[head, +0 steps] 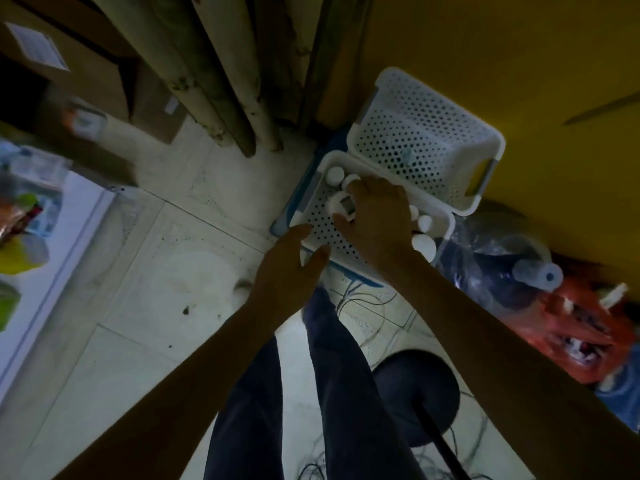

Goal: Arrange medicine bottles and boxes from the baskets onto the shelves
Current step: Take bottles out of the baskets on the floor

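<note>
Head view: right hand point(375, 216) fingers curled round white labelled bottle point(341, 203) in perforated basket point(320, 216); left hand point(287, 268) fingers straight.

Top of near basket point(320, 225) open, access ok. Rear blocked by tilted basket point(420, 128), rt side by jug point(498, 268), back-left by poles point(221, 91). Left floor point(156, 271) free.

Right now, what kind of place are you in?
Probably a shop's storeroom, maybe a pharmacy's: stacked cardboard boxes, a white basket of white-capped bottles on the tiled floor, and colourful packets of goods at the left.
</note>
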